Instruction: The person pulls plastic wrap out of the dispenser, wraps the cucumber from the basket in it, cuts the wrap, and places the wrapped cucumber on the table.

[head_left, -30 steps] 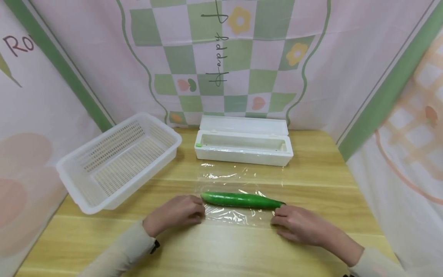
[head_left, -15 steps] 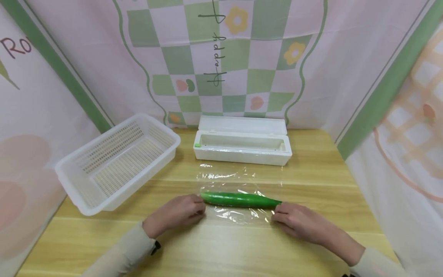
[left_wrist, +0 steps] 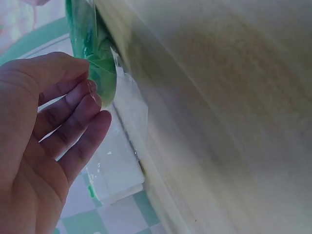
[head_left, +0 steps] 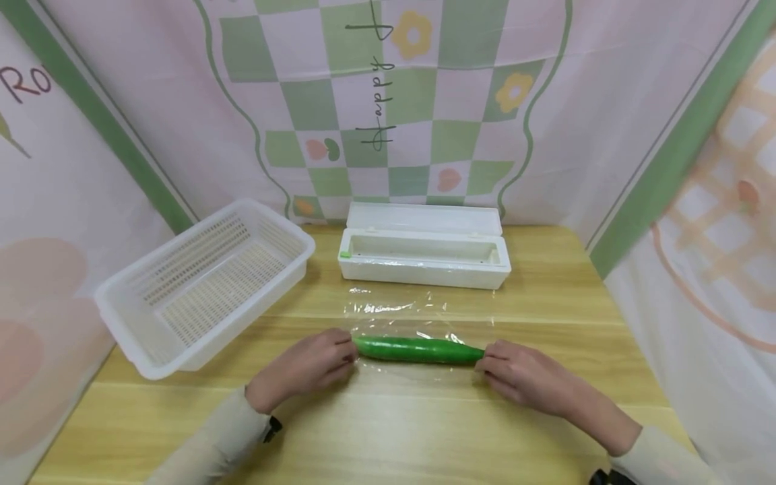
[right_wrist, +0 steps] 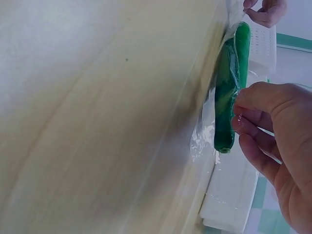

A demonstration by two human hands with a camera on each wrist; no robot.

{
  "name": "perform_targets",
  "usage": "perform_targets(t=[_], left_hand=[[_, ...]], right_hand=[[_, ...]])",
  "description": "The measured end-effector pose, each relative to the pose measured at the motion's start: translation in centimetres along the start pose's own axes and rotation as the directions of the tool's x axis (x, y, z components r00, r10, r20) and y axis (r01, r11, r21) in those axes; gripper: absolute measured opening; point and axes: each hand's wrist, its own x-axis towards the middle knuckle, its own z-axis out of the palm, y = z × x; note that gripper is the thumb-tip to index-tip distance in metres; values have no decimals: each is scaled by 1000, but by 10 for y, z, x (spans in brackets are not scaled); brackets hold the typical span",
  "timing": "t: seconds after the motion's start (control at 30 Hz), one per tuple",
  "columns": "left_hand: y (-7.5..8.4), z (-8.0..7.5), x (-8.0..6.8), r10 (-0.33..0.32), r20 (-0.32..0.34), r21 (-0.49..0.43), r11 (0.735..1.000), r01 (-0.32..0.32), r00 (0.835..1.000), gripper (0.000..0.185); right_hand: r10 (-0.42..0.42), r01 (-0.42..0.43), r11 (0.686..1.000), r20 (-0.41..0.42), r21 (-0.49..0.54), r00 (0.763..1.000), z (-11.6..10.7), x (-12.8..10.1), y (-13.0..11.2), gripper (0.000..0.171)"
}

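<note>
Left hand (head_left: 303, 370) and right hand (head_left: 527, 380) curled at either end of the cucumber (head_left: 418, 350), each grip pinching the cling film (head_left: 418, 306) drawn over it. Lying crosswise on the worktop (head_left: 388, 431), in front of the open film box (head_left: 424, 252), basket (head_left: 200, 283) off to the left. Up close from the wrists: fingertips (right_wrist: 243, 122) nipping film against green skin. Film's near edge, flat a second ago, now lifted over the cucumber.
</note>
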Motion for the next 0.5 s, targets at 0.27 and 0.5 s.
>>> perform_targets(t=[0.27, 0.5], left_hand=[[-3, -6, 5, -48, 10, -11, 999, 48, 999, 5], [-6, -10, 12, -66, 5, -16, 998, 66, 998, 5]], right_hand=[[30, -30, 999, -22, 18, 999, -2, 5, 5, 29], [119, -118, 991, -18, 56, 993, -2, 4, 11, 30]])
